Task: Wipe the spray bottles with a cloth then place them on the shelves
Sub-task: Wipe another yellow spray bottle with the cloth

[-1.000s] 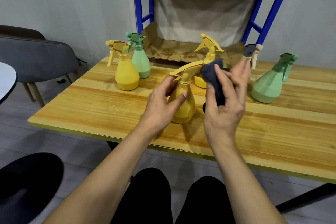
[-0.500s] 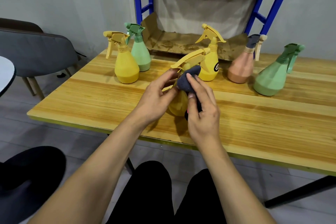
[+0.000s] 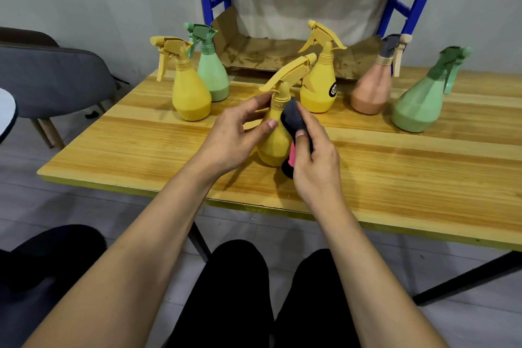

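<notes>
Head view: my left hand [image 3: 231, 135] grips the upright yellow bottle [image 3: 272, 150]; my right hand [image 3: 316, 167] holds the cloth [image 3: 293, 118] against its right side.

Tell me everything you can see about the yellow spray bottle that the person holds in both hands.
The yellow spray bottle looks like matte plastic. It has a pear-shaped, faceted body, a ribbed collar and a yellow trigger head pointing up and to the right. It is nearly upright, leaning slightly, with its base at the wooden table. The left hand grips its neck and body. The right hand presses a dark cloth against its right side.
</notes>
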`<state>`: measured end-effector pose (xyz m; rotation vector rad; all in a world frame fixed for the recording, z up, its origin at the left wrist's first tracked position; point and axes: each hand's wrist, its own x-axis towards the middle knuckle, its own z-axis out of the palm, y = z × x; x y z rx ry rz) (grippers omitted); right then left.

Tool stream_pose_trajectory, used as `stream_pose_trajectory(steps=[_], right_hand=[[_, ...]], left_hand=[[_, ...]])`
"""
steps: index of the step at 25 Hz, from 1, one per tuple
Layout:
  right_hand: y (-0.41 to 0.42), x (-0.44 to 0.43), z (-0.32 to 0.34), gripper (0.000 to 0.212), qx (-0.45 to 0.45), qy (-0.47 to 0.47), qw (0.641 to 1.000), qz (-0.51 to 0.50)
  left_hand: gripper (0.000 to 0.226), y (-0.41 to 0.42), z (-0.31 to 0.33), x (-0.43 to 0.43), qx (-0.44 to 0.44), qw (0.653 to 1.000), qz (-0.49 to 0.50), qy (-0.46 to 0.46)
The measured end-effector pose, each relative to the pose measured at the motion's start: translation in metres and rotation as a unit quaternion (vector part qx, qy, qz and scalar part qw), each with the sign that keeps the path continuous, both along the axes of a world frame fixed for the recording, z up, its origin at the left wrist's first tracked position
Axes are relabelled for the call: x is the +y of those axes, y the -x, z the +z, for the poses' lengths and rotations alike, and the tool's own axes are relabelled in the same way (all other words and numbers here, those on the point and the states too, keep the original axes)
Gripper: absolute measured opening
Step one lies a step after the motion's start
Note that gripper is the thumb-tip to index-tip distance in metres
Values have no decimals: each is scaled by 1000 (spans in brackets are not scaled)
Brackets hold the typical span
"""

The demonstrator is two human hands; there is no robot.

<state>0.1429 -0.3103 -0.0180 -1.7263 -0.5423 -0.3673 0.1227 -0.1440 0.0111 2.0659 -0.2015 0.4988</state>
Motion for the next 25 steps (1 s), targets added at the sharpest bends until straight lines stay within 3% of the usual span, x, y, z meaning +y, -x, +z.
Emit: stream_pose_trajectory(steps=[4, 9, 14, 19, 25], right_hand=[[-14, -12, -3, 39, 95, 22, 995, -11], [-23, -1, 11, 39, 74, -25, 996, 36], [-31, -12, 2, 38, 151, 9, 988, 23], [-15, -4, 6, 42, 82, -36, 996, 25], [4, -7, 0, 44, 102, -18, 995, -10]], left_hand=[[56, 0, 2, 0, 14, 1000, 6, -6], [55, 2, 3, -1, 13, 1000, 10, -7], [58, 0, 0, -1, 15, 1000, 12, -6], [56, -2, -2, -1, 4, 1000, 13, 8], [54, 1, 0, -6, 6, 999, 30, 20]])
